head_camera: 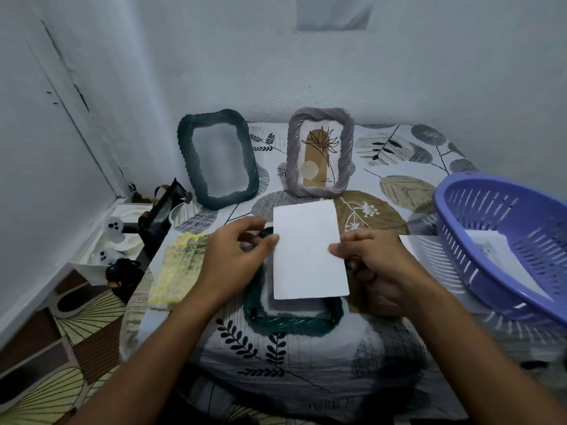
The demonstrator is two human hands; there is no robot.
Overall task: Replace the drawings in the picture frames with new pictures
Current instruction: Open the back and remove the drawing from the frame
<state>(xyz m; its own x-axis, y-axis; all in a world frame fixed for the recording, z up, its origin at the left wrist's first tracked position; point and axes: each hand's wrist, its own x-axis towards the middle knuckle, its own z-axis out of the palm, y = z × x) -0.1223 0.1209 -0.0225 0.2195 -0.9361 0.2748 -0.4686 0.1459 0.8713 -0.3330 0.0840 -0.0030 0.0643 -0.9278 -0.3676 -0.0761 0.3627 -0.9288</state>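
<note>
A white sheet of paper (308, 251) is held up over a dark green twisted frame (291, 322) that lies flat on the table. My left hand (233, 259) pinches the sheet's left edge and my right hand (372, 262) pinches its right edge. Under my right hand lies a brown backing board (372, 302). At the back, a dark green frame (218, 159) stands with a blank pane. Beside it a grey frame (319, 154) stands holding a tan drawing of a plant. A yellow scribbled drawing (178, 268) lies left of my left hand.
A purple plastic basket (503, 240) with white papers in it sits at the right. The table wears a leaf-patterned cloth (276, 357). A black bag and white ghost figures (115, 230) crowd the floor corner at the left. Walls close in behind and to the left.
</note>
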